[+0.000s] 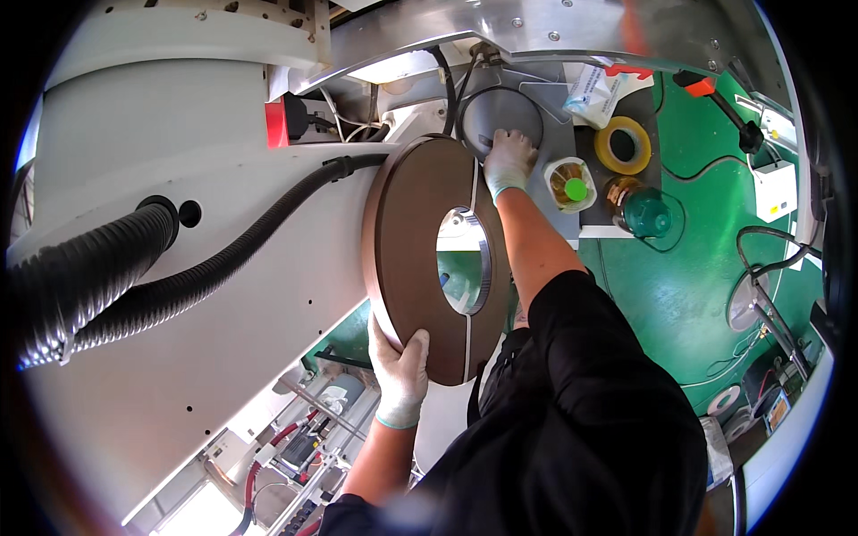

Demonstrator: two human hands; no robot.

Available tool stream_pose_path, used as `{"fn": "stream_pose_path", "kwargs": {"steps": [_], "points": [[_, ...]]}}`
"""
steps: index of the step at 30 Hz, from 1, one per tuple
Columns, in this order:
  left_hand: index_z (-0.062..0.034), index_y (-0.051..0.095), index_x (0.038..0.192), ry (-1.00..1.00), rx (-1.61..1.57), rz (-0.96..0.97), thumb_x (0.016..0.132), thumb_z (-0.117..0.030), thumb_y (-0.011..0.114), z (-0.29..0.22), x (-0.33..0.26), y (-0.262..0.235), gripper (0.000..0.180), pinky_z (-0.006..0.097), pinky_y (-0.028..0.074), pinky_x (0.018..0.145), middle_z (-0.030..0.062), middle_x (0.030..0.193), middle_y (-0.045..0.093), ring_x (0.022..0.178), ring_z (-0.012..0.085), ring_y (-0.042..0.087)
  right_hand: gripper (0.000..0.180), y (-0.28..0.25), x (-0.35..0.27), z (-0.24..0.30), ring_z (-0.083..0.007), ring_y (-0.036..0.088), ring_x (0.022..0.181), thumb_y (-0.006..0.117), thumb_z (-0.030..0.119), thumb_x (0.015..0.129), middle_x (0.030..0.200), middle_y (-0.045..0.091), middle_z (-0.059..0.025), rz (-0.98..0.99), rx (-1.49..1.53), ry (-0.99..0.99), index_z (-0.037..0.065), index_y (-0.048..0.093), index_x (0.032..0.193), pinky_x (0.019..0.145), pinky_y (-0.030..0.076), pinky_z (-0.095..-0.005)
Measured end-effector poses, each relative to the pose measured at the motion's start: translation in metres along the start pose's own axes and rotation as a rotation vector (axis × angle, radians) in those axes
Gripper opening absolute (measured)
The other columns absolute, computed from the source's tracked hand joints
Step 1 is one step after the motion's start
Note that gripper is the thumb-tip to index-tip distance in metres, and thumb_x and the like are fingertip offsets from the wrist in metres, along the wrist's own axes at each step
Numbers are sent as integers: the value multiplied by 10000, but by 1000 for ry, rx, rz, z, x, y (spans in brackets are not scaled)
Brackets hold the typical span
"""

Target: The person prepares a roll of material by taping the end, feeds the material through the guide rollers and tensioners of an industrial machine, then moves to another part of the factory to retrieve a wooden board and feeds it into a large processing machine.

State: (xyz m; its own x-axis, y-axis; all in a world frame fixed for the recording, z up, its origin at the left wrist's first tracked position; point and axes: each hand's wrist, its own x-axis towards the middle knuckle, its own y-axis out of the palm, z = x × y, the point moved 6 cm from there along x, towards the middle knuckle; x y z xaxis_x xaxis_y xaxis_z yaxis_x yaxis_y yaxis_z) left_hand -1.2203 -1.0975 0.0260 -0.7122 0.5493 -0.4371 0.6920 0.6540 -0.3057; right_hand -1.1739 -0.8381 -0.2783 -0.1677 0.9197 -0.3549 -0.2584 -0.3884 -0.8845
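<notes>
A large brown roll [411, 259] of wound strip stands tilted in front of me, with a shiny inner ring around its open centre and a pale line across its face. My left hand [399, 375], in a white glove, grips the roll's lower left rim, thumb on the face. Beyond the roll's upper right edge, my gloved right hand [510, 163] is curled over a round grey disc [502, 112]. A small dark bit shows beside its fingertips; what the fingers hold is hidden. The right wrist passes close by the roll's rim.
Right of my right hand stand a clear container with a green lid [575, 188], a yellow tape roll [623, 146], a teal-ended bottle [645, 213] and a white packet [593, 96]. Black corrugated hoses [223, 268] cross the pale machine body [206, 357] at left.
</notes>
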Motion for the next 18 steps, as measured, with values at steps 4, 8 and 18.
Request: {"fn": "stream_pose_path", "kwargs": {"steps": [4,8,18], "points": [[23,452,1393,24,10,25,831,34,548,-4,4,0,570,326,427,1030,89,1217,597,1116,177,567,197,-3,6,3,-251,586,1199,592,192,934,1198,636,-58,56,-71,-11,190,727,1077,967,462,-439],[48,400,1436,64,43,36,833,70,536,-1,4,-4,619,274,471,918,91,1193,584,1051,133,565,205,8,16,1,-303,658,1039,599,197,923,1065,672,-85,50,-6,-57,164,724,1083,903,492,-475],[-4,526,1373,-182,-334,207,893,-266,713,36,10,2,578,370,460,1034,100,1257,633,1157,224,603,214,-90,-86,12,-350,645,868,668,61,862,930,666,-134,-203,944,-387,50,653,1076,799,510,-424]]}}
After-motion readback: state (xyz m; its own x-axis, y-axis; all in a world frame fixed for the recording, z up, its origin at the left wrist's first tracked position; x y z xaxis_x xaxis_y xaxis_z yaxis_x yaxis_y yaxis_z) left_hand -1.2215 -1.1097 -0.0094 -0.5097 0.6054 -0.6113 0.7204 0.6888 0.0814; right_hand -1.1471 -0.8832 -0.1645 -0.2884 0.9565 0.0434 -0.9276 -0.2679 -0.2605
